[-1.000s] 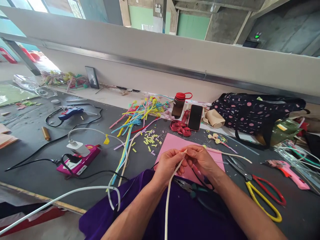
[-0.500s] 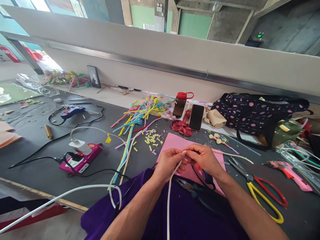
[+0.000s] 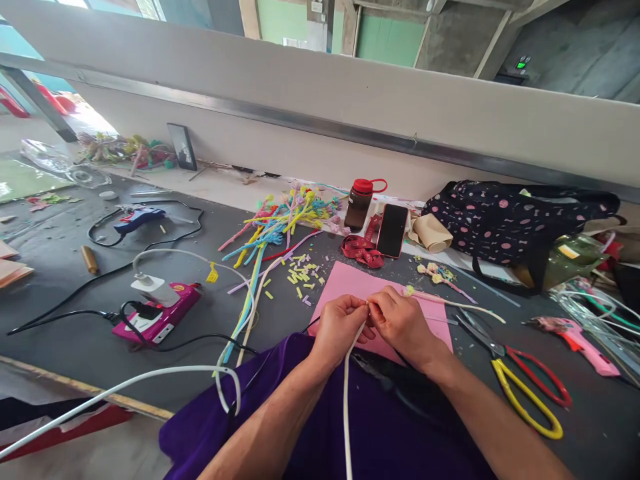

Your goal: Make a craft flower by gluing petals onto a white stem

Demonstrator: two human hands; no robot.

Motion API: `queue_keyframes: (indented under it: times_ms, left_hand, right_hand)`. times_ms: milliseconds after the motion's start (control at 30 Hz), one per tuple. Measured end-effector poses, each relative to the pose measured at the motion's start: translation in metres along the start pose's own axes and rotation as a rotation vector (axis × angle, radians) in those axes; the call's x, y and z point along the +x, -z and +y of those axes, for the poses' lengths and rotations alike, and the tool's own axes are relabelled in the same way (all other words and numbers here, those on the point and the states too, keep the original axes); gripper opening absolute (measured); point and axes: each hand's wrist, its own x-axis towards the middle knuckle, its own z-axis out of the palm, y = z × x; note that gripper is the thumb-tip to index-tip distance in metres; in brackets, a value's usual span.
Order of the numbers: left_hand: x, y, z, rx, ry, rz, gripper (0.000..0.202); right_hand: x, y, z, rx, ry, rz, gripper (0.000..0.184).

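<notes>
A long cream-white cord (image 3: 347,407) hangs down over the purple cloth on my lap, its upper end between my two hands. My left hand (image 3: 341,328) is closed round the cord just below that end. My right hand (image 3: 401,325) pinches at the tip, the fingertips of both hands touching; the tip itself is mostly hidden. Beneath the hands lies a pink sheet (image 3: 336,288). Across its right side runs a pale stem (image 3: 467,307) with a fuzzy yellow-green end.
Scissors (image 3: 500,353) with red and yellow handles and a pink glue gun (image 3: 580,340) lie at right. Behind are a phone (image 3: 393,230), a bottle (image 3: 359,207) and a dark patterned bag (image 3: 515,220). Left are colourful fuzzy stems (image 3: 280,230), yellow scraps (image 3: 300,273) and a magenta power strip (image 3: 173,317).
My right hand has turned, its fingers now curled more tightly over the cord's tip, which showed before. The view has shifted slightly; the cord hangs a little further right.
</notes>
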Motion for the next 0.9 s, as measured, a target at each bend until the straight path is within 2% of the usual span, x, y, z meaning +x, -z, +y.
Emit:
queue_keyframes:
  times_ms: [133,267,333,433,500,667,900]
  left_hand:
    - [0.001,0.0,-0.001,-0.051,0.0,0.001,0.008]
    - [0.004,0.004,0.001,-0.146,0.049,0.007,0.011]
    - [0.005,0.007,0.004,-0.173,0.044,-0.001,0.014]
    - [0.005,0.009,0.006,-0.141,-0.004,-0.051,0.02]
    - [0.004,0.009,0.006,-0.087,-0.024,-0.071,0.021]
    - [0.002,0.005,0.008,0.034,-0.042,-0.034,0.017]
    - [0.0,0.005,0.009,0.007,-0.035,-0.036,0.018]
  right_hand:
    - [-0.003,-0.005,-0.001,-0.012,-0.005,0.004,0.025]
    - [0.0,-0.003,-0.004,0.072,-0.009,0.017,0.025]
    - [0.004,0.0,-0.004,0.326,-0.121,0.002,0.025]
    - [0.008,0.002,0.0,0.961,-0.47,-0.073,0.024]
    - [0.009,0.001,0.004,1.166,-0.593,-0.105,0.025]
    - [0.008,-0.007,0.012,1.227,-0.604,-0.111,0.02]
    - [0.009,-0.006,0.011,1.215,-0.58,-0.132,0.018]
